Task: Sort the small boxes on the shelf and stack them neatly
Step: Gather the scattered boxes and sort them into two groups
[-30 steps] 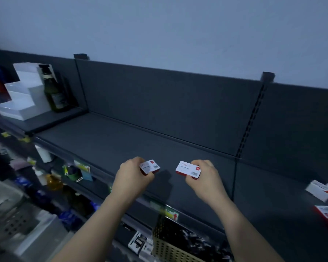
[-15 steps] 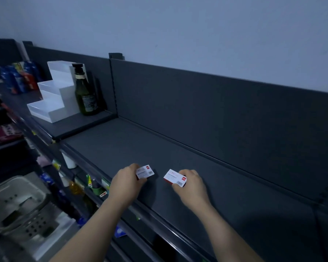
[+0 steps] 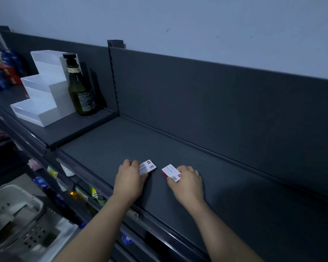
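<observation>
Left hand [image 3: 130, 179]: grip clamped on small white-red box [image 3: 147, 167], long axis angled back-right. Right hand [image 3: 187, 183]: grip clamped on second box [image 3: 171, 173], angled back-left. Both flat, just apart, near the dark shelf [image 3: 121, 140] front edge. Pale wall [image 3: 197, 25] behind.

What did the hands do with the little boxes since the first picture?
Both hands came down toward the shelf. The left hand lowered the left box and the right hand lowered the right box, which are now at or just above the surface. Neither hand let go, and the boxes stay apart. The white stepped stand and the green bottle have not moved.
</observation>
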